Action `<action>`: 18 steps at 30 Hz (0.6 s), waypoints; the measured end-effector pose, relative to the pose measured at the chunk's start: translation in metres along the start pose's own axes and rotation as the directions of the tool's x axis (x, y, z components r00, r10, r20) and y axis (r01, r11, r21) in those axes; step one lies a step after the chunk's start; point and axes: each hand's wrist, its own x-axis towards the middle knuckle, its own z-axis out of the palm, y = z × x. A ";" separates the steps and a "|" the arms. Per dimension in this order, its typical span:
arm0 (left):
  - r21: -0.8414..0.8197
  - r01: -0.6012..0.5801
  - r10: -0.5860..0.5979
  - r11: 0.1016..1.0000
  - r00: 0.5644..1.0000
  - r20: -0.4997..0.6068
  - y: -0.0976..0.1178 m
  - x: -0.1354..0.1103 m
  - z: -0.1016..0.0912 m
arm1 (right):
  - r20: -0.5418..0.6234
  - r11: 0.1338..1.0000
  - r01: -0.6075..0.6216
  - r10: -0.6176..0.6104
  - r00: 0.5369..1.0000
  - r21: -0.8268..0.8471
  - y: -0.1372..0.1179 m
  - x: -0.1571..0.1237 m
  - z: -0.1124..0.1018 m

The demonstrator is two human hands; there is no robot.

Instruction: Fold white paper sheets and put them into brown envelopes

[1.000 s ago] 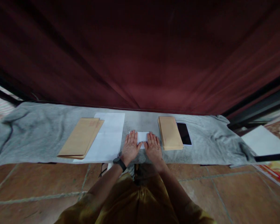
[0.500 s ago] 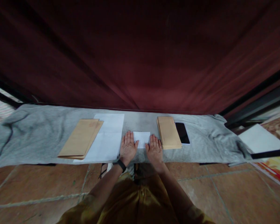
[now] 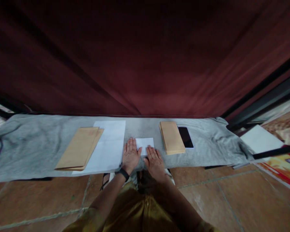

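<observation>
A small folded piece of white paper (image 3: 145, 143) lies flat on the grey cloth in front of me. My left hand (image 3: 131, 155) rests palm down over its left edge, fingers stretched out. Over the lower right corner lies my right hand (image 3: 155, 161), flat, its fingers extended and partly covering the paper. Left of my left hand are larger white sheets (image 3: 110, 141), overlapped by brown envelopes (image 3: 78, 148). A stack of smaller brown envelopes (image 3: 173, 138) sits to the right of my right hand.
A phone (image 3: 185, 137) lies beside the right envelope stack. The grey cloth (image 3: 212, 141) covers a narrow table, with a dark red curtain (image 3: 145, 64) hanging behind it. Black metal bars (image 3: 263, 93) and a white board (image 3: 262, 138) stand at the right.
My right hand has slid down and left, from the paper's right edge to its lower right corner. My left hand stays at the left edge. The view has shifted slightly.
</observation>
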 end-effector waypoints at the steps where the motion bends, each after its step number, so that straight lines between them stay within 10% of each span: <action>1: 0.001 0.003 -0.003 1.000 1.000 0.000 0.000 0.000 0.000 | -0.005 1.000 0.004 -0.004 1.000 -0.005 0.002 -0.002 0.000; 18: -0.065 0.025 -0.031 0.998 0.995 -0.094 0.004 -0.015 -0.008 | -0.008 0.999 0.006 -0.006 1.000 -0.038 0.029 -0.028 -0.008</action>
